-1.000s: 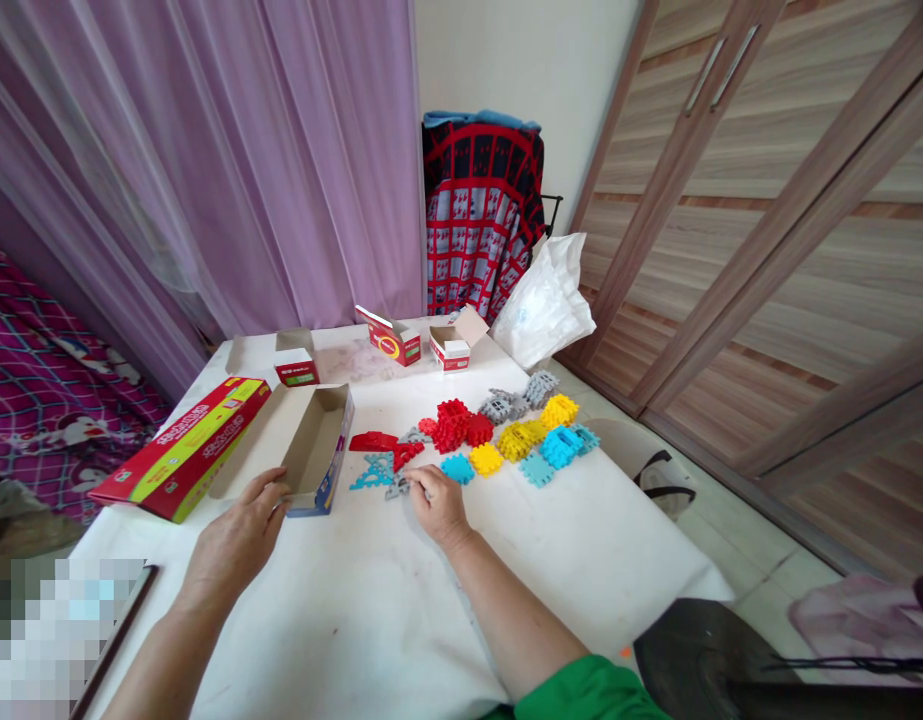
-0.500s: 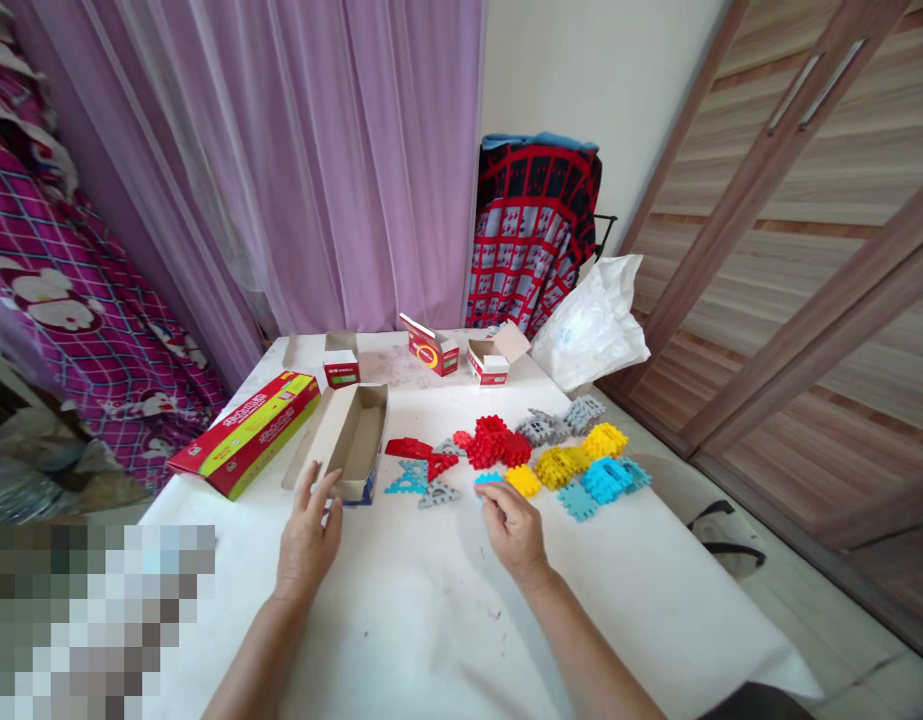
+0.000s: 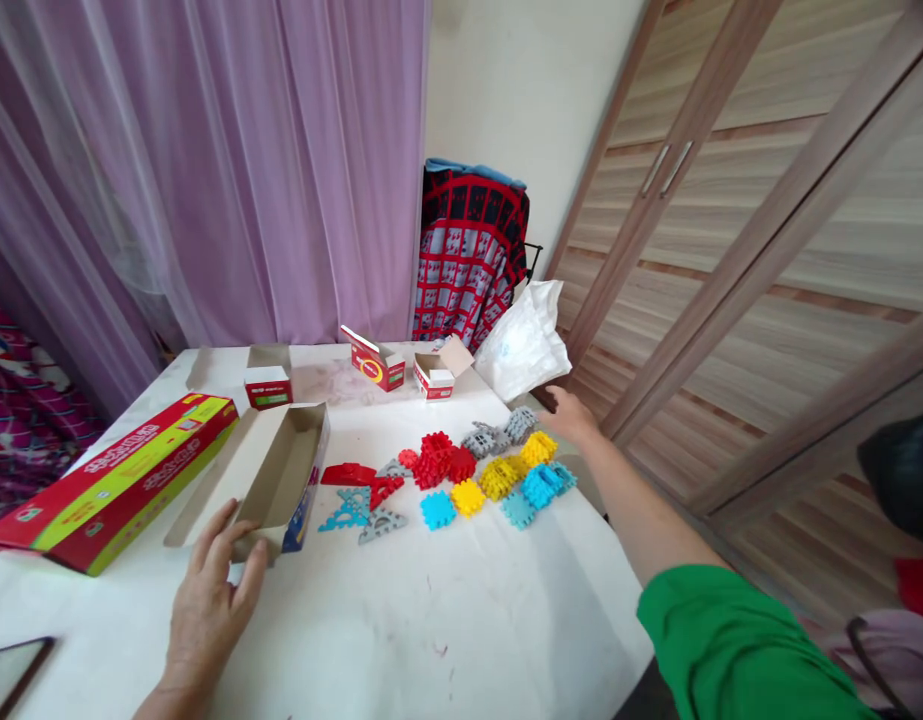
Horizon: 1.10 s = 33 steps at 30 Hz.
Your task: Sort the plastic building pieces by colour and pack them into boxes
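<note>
Left hand (image 3: 210,605) first, and it's right at the near end of the open box (image 3: 285,470), fingers bent and spread well apart, the tips over its near edge, nothing pinched between them! Whether every tip presses the cardboard is hard to call. Out wide, well to the right of the open box, the right hand (image 3: 570,415) is stretched past the edge of the surface (image 3: 431,620); its fingers are partly hidden and small, so I can't tell whether they're closed or carrying anything.

Just right of the open box lie the flat blue piece (image 3: 348,508) and the flat grey piece (image 3: 382,525); farther right, the red blocks (image 3: 435,455), then the yellow blocks (image 3: 500,478), blue blocks (image 3: 542,485) and grey blocks (image 3: 519,425), the right hand near that last lot.

Left of the open box, the red-and-green box (image 3: 131,470) runs off the picture's edge. Nearer than the open box, at lower left, a dark-rimmed device (image 3: 11,670) is cut off too. Far right of it, a black shape (image 3: 907,460) is too blurred to name.
</note>
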Tool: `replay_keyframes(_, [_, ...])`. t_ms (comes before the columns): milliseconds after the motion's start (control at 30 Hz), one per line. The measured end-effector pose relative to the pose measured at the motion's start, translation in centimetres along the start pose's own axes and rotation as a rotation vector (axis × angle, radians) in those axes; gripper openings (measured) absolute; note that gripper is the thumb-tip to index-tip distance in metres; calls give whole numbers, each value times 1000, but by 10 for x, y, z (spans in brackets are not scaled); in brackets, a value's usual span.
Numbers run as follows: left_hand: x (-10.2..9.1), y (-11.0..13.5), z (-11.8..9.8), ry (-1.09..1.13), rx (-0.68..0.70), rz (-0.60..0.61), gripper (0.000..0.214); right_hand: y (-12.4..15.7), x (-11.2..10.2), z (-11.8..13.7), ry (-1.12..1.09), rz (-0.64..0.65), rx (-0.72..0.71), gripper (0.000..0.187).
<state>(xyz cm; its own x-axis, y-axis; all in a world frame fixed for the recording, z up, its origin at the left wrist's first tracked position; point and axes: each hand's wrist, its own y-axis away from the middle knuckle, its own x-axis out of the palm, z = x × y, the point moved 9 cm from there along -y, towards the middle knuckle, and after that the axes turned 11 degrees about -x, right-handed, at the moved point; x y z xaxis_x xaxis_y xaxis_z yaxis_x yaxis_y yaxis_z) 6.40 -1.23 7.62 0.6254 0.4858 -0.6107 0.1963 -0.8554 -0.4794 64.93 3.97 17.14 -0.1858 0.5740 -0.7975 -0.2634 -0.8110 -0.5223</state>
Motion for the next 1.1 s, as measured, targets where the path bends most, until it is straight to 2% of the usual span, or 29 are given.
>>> replay_keyframes(167, [7, 3, 1, -3, 43, 53, 37, -8, 58, -7, 223, 497, 124, 76])
replay_keyframes(267, [7, 4, -3, -25, 66, 33, 35, -8, 75, -5, 272, 623, 128, 80])
replay_keyframes(500, [5, 4, -8, -78, 95, 12, 32, -8, 101, -6, 270, 691, 126, 77])
replay_keyframes(667, [5, 5, -7, -64, 106, 20, 32, -9, 109, -11, 287, 697, 129, 75])
replay_keyframes(900, [6, 4, -4, -30, 98, 29, 30, -9, 107, -10, 294, 689, 100, 68])
replay_keyframes(1000, [7, 4, -4, -38, 99, 31, 32, -10, 101, -8, 293, 675, 87, 63])
replay_keyframes(1100, [9, 4, -1, -46, 81, 34, 33, -17, 90, -6, 296, 651, 81, 66])
